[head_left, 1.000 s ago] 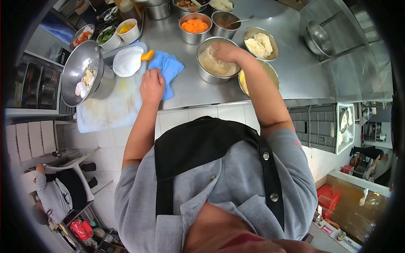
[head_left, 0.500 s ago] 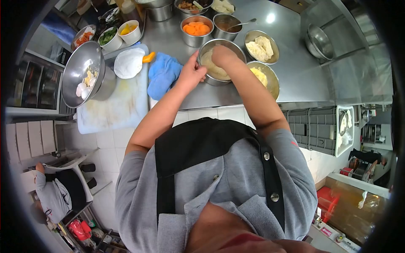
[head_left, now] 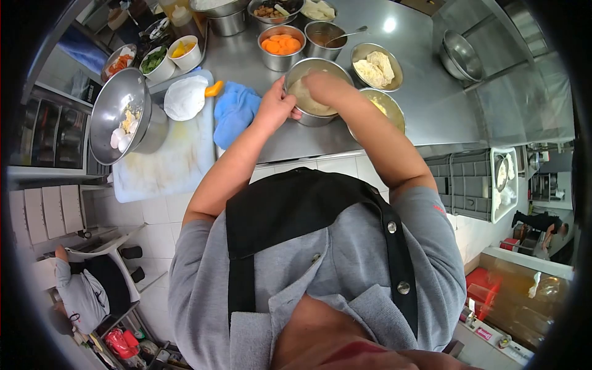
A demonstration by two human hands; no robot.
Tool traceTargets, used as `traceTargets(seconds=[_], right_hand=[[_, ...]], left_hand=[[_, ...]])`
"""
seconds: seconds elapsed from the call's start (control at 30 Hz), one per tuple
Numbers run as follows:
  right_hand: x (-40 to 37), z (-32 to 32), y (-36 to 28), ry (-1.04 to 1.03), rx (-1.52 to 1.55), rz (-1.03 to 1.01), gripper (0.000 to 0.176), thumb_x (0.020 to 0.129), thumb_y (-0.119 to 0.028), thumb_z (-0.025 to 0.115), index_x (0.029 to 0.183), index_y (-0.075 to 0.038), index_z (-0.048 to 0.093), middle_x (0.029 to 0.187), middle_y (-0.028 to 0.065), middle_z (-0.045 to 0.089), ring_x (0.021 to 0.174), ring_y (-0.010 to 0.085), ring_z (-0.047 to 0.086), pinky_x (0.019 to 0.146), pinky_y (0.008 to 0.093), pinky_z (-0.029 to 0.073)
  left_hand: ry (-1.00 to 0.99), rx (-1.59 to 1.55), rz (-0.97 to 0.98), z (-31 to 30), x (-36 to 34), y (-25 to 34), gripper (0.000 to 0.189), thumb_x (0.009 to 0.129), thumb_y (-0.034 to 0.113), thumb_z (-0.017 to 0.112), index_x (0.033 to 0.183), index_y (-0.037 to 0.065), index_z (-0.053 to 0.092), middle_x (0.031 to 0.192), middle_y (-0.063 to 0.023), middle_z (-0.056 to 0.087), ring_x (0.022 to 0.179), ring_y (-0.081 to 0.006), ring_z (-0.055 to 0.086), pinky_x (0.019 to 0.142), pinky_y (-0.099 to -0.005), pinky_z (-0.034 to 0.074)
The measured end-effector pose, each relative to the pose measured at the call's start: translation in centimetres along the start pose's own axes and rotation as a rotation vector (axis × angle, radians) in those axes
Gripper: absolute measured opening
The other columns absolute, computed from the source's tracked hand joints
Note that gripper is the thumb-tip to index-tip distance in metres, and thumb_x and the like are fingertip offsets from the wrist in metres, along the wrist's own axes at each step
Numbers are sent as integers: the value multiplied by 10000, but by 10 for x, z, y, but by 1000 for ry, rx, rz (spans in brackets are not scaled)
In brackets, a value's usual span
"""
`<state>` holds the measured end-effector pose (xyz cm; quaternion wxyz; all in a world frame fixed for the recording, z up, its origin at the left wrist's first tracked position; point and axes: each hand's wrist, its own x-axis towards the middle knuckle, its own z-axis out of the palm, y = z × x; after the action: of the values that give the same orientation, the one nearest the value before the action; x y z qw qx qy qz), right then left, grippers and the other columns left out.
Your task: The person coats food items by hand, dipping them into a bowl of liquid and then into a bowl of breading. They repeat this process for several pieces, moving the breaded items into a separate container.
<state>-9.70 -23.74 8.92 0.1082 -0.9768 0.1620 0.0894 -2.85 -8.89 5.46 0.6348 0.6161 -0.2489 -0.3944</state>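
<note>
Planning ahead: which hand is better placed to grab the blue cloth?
Left, probably. The left hand grips the rim of the steel bowl, beside the blue cloth; the right hand is in its pale mixture, farther off.

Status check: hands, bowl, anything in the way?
Left hand gripping the steel bowl by its rim. Right hand down inside it, on the pale mix. Blue cloth lies beside the bowl, apart; nothing blocking.

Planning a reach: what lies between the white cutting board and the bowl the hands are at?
A crumpled blue cloth on the steel counter, shown in the head view.
</note>
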Motion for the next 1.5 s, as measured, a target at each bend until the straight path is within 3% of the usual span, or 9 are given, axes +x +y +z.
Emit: traceTargets(seconds=[0.17,0.4,0.7,0.8,0.93,1.03,1.23,1.33,1.5], right_hand=[[27,3,12,-100,5,92,310,820,-57,477,1104,-6,591,1154,199,577,1044,318,580,861,388,474],[13,4,-8,-120,163,-53,340,833,-26,455,1149,-48,578,1182,182,566,1077,312,562,875,393,462],[24,5,21,-119,49,-252,449,774,-201,607,1209,-99,553,1187,161,565,1041,320,569,889,411,448],[23,10,2,-287,45,-185,506,749,-228,626,1237,-128,538,1213,164,549,1061,308,563,892,410,449],[32,8,30,-159,93,-167,433,848,-94,495,1275,-163,512,1239,127,543,1117,302,538,922,395,431],[26,4,32,-330,25,-50,495,862,-4,393,1304,-206,485,1290,110,507,1164,297,505,950,394,414],[25,1,29,-390,70,-134,595,806,2,401,1353,-231,416,1394,102,397,1265,282,403,1032,377,337],[28,-4,30,-496,197,-85,589,780,-37,455,1343,-210,434,1368,112,430,1244,275,430,1023,371,349],[35,-8,33,-342,197,-75,571,726,-71,556,1289,-130,485,1266,133,521,1164,275,501,965,354,401]], left_hand=[[-22,-48,-17,2,-8,4,584,835,-12,424,1395,72,281,863,-87,594,596,-136,601,555,-262,556],[-43,-56,-62,-1,-7,9,586,847,17,460,1401,87,284,855,-75,591,624,-125,602,584,-264,560],[-82,-184,-102,-4,-11,8,579,880,58,491,1412,101,265,808,-53,564,662,-135,598,613,-279,563],[-104,-210,-119,-4,-11,10,573,884,57,484,1411,100,263,819,-55,567,666,-137,600,626,-291,564],[-85,-211,-128,-1,-18,18,566,886,54,474,1409,96,261,827,-59,569,670,-143,602,638,-300,565],[-85,-213,-86,1,-17,17,556,875,40,464,1394,90,273,826,-66,569,661,-145,603,629,-300,569],[17,-222,-83,12,-16,11,537,852,19,441,1366,78,296,825,-71,576,628,-144,601,598,-294,574],[-1,-222,-83,13,-19,16,546,859,28,451,1376,81,282,823,-69,580,634,-145,606,601,-293,574],[-50,-221,-122,5,-22,15,566,888,107,505,1394,87,253,845,-91,574,703,-173,620,636,-321,574]])
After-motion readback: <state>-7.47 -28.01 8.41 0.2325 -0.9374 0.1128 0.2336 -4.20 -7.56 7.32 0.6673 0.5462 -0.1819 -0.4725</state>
